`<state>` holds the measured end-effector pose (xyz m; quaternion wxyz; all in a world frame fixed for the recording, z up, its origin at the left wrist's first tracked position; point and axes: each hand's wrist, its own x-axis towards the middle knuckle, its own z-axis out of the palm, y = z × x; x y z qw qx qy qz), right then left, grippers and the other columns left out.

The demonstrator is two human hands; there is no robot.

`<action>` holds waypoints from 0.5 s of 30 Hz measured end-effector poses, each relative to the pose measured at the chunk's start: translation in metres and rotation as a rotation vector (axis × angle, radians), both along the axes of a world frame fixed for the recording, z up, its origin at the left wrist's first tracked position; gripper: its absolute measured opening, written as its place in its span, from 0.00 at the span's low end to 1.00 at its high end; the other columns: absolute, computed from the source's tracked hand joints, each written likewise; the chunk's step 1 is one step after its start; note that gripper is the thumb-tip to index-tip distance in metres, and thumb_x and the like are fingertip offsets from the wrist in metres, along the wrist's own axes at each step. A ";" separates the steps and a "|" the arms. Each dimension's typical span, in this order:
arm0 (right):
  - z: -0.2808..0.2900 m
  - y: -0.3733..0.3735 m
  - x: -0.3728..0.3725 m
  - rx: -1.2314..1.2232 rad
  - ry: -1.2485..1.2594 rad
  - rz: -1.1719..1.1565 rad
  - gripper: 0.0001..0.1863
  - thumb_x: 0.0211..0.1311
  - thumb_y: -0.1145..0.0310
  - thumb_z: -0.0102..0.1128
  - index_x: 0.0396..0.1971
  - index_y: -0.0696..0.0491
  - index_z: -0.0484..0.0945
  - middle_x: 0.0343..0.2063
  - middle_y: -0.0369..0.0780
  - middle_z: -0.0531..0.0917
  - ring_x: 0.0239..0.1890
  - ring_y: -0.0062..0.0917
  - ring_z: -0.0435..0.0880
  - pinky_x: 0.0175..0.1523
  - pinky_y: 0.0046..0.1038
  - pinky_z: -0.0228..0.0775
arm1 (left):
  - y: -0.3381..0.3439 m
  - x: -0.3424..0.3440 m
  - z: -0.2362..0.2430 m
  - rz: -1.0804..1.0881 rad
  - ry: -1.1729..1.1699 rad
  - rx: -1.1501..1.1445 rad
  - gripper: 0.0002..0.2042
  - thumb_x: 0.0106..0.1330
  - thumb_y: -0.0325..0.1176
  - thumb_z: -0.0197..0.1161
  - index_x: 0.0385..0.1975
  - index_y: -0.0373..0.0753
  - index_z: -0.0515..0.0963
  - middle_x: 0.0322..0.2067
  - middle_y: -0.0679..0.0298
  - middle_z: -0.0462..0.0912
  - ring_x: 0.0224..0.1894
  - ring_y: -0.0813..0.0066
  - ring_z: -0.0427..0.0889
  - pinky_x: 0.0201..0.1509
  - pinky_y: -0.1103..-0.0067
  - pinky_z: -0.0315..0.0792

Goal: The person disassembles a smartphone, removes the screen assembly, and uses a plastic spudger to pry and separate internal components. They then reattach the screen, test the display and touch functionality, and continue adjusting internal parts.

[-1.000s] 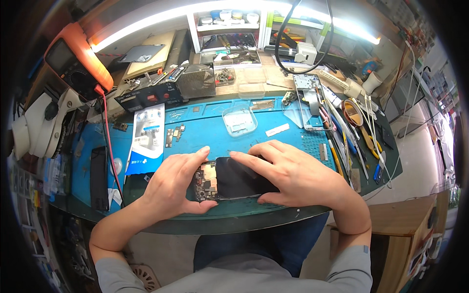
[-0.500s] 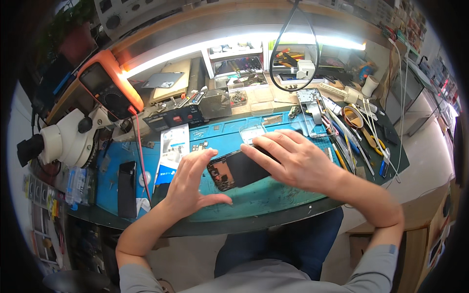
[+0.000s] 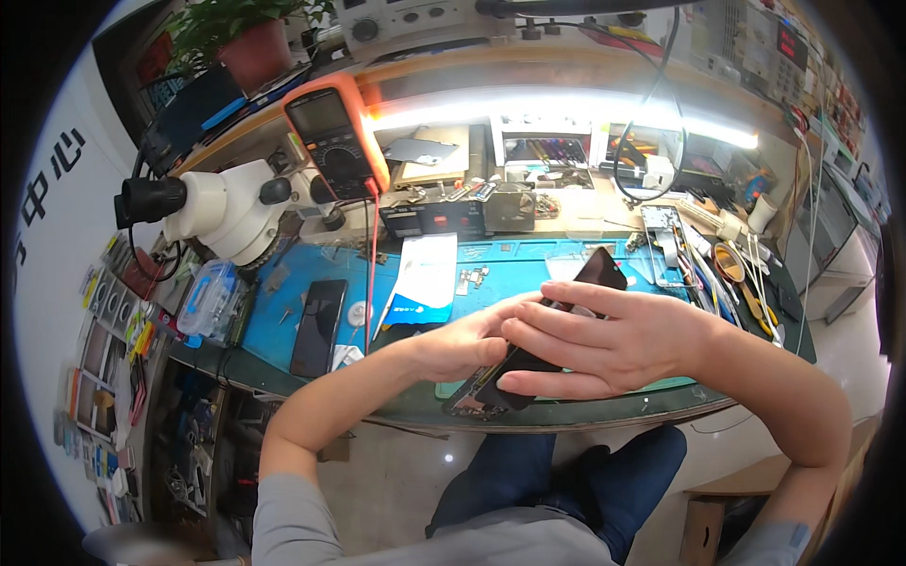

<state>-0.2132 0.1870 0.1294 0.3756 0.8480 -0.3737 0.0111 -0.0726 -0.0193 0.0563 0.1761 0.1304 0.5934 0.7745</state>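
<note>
My left hand point(image 3: 462, 344) and my right hand point(image 3: 613, 344) hold the dark phone point(image 3: 601, 267) above the blue mat point(image 3: 266, 321) near the bench's front edge. It lies diagonally, its far end toward upper right, with exposed parts showing at the lower left. My right hand lies across it, fingers slightly apart, partly covering my left hand and the phone's middle. A second black phone point(image 3: 319, 328) lies left, beside a small white round item point(image 3: 360, 312). A white-and-blue packet point(image 3: 425, 274) and small circuit pieces point(image 3: 472, 278) lie beyond my hands.
A white microscope point(image 3: 231, 212) and clear plastic box point(image 3: 209, 297) stand at left. An orange multimeter point(image 3: 335, 141) with hanging leads is at back. Right are a phone frame point(image 3: 665, 245), tools and cables point(image 3: 746, 292). Back shelves hold small trays, a potted plant point(image 3: 255, 52) and bench instruments.
The phone has been turned to a steeper diagonal, its far end up and rightward. My left hand has moved behind my right, which now covers more of it. The camera view has shifted leftward.
</note>
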 end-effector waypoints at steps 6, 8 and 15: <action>0.003 0.009 -0.003 0.066 -0.002 0.009 0.28 0.71 0.67 0.56 0.69 0.41 0.64 0.57 0.39 0.79 0.56 0.28 0.80 0.68 0.36 0.71 | 0.014 -0.007 -0.015 -0.090 -0.044 0.018 0.52 0.62 0.63 0.69 0.74 0.35 0.50 0.67 0.57 0.65 0.69 0.69 0.67 0.71 0.70 0.67; 0.002 0.010 -0.010 -0.020 -0.028 -0.052 0.29 0.71 0.65 0.57 0.70 0.40 0.63 0.58 0.36 0.79 0.58 0.29 0.80 0.71 0.41 0.67 | 0.016 -0.011 -0.009 -0.087 -0.017 0.093 0.51 0.62 0.63 0.69 0.74 0.35 0.51 0.66 0.56 0.67 0.67 0.69 0.70 0.69 0.70 0.69; 0.004 0.041 -0.050 -0.415 -1.494 -0.021 0.14 0.69 0.68 0.58 0.26 0.49 0.63 0.25 0.32 0.64 0.24 0.18 0.62 0.31 0.21 0.54 | -0.009 -0.014 -0.019 0.072 0.056 0.285 0.45 0.62 0.57 0.72 0.71 0.41 0.55 0.62 0.51 0.72 0.61 0.59 0.78 0.66 0.61 0.76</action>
